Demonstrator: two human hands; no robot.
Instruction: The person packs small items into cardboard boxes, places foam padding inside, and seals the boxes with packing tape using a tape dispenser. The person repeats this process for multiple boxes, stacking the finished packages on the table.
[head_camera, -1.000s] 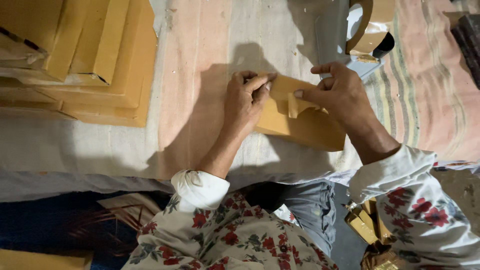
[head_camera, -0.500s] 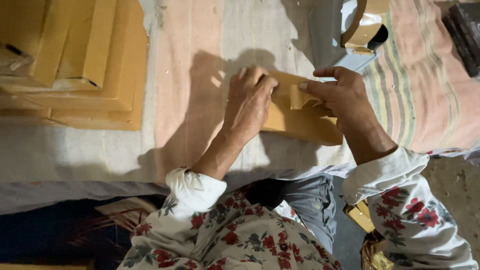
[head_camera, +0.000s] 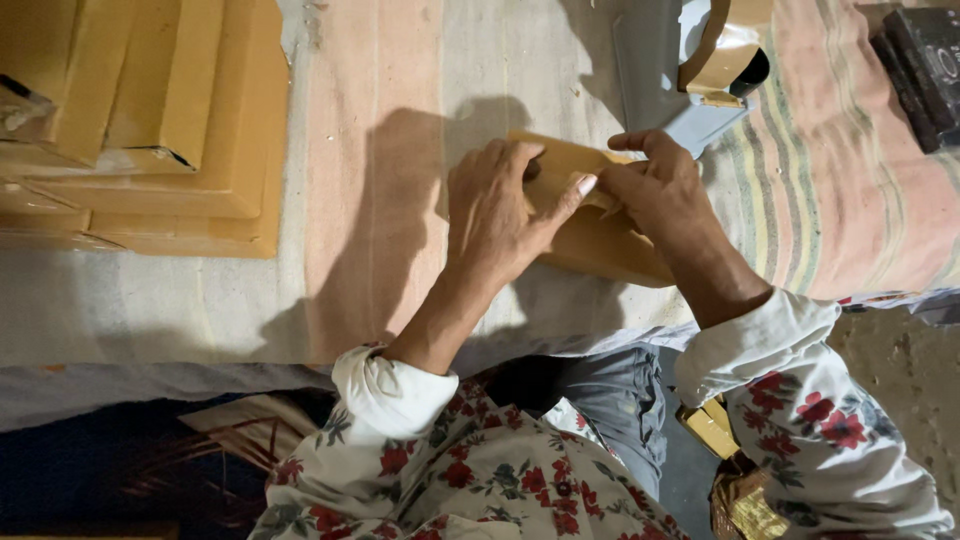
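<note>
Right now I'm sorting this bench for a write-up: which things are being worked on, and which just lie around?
In use:
- brown paper envelope, pressed flat on the striped cloth
- left hand and right hand, both on it

Lying about:
- stack of brown envelopes, far left
- grey holder
- dark block, top right
</note>
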